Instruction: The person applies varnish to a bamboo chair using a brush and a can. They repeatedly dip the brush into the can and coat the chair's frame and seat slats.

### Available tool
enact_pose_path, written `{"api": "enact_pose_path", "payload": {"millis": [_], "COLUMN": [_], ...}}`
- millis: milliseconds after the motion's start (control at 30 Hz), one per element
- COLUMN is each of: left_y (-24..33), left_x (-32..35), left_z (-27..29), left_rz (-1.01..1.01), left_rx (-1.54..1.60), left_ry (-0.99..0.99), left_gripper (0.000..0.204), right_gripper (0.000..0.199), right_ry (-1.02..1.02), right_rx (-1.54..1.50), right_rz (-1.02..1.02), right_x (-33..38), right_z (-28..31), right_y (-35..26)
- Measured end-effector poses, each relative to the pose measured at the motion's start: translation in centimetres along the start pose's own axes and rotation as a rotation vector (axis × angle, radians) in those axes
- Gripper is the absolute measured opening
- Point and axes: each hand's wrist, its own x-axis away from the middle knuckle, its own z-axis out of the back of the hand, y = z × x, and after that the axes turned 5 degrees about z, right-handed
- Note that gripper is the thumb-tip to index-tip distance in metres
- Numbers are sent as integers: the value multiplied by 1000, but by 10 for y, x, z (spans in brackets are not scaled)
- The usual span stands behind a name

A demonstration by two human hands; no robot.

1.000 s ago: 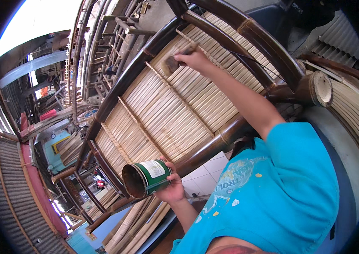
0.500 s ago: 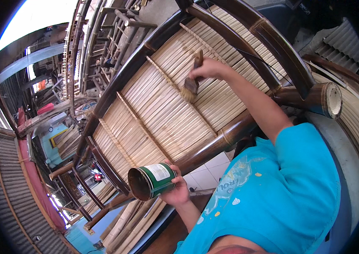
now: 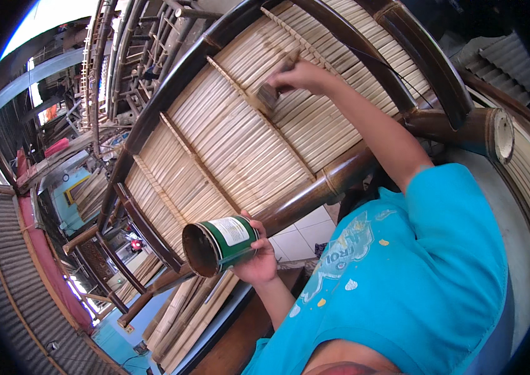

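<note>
My right hand (image 3: 305, 77) is closed round the handle of a wide paintbrush (image 3: 268, 95). Its bristles touch the pale slatted bamboo panel (image 3: 215, 147) and look smeared by motion. A dark, glossy bamboo frame (image 3: 174, 87) borders the panel, and thin cross strips run over the slats. My left hand (image 3: 258, 259) grips a green can (image 3: 235, 234) with a white label, held tilted at the panel's near edge with its mouth facing left. The can's inner wall is stained brown; how much it holds I cannot tell.
A thick cut bamboo end (image 3: 502, 136) juts out at the right. Curved dark bamboo armrests (image 3: 427, 62) rise over the panel's far right. Bamboo poles (image 3: 190, 315) lie below the can. More bamboo frames (image 3: 152, 56) stand behind, and corrugated sheeting (image 3: 15, 281) is at the left.
The brush has moved a little up and left across the slats, its handle leaning further over. My left hand still holds the can, slightly higher in view. The whole view has shifted slightly.
</note>
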Motion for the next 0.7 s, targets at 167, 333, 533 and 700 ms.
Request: {"api": "enact_pose_path", "payload": {"millis": [167, 333, 533, 700], "left_y": [0, -4, -2, -3], "left_x": [-16, -39, -34, -19], "left_z": [-8, -25, -18, -15], "left_rz": [38, 111, 85, 48], "left_rx": [-50, -103, -103, -34], "left_ry": [-37, -52, -62, -96], "left_gripper": [61, 62, 62, 60], "right_gripper": [26, 22, 19, 24], "right_ry": [-221, 127, -232, 326], "right_rx": [234, 12, 313, 447], "right_rz": [-341, -64, -267, 136], "right_x": [116, 107, 148, 77], "right_z": [2, -3, 7, 30], "right_y": [-12, -2, -29, -60]}}
